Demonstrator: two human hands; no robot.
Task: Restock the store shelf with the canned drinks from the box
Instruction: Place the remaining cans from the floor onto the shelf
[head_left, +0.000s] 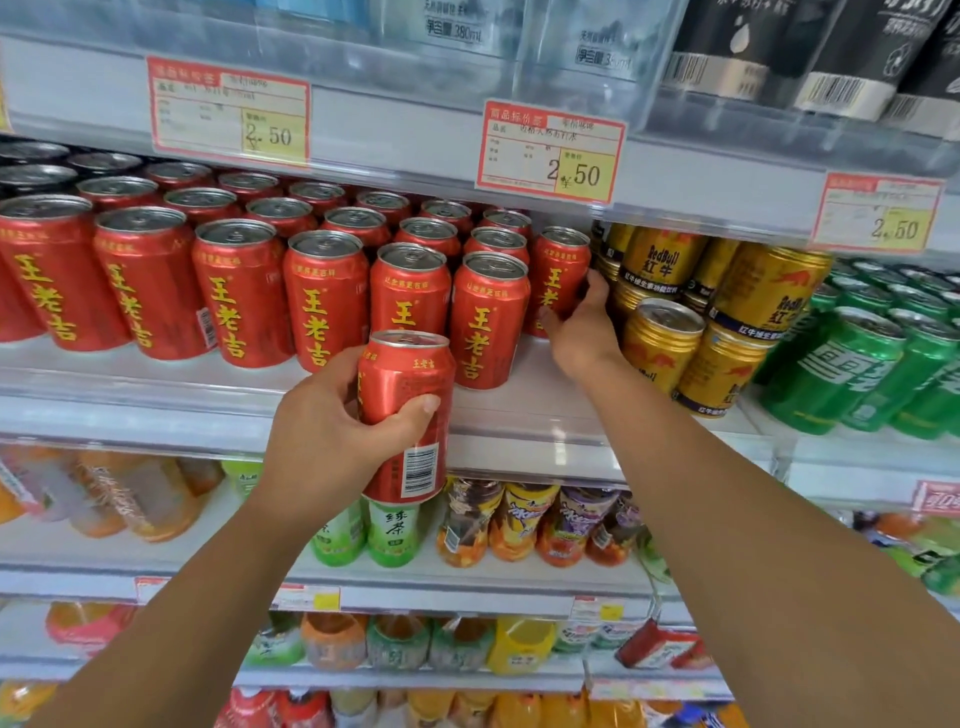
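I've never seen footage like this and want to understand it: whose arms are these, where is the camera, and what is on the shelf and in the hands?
There is no machine here: one camera worn on a person's head looks forward and down, so the two bare arms are that person's own. The left hand holds a red metal drink can with yellow characters in front of the pale store shelf. The right hand reaches further in and grips a matching red can at the right end of the rows of red cans standing there. Beside them stand gold metal cans, then green cans. Red-bordered price tags hang above; coloured plastic bottles fill the shelves below.
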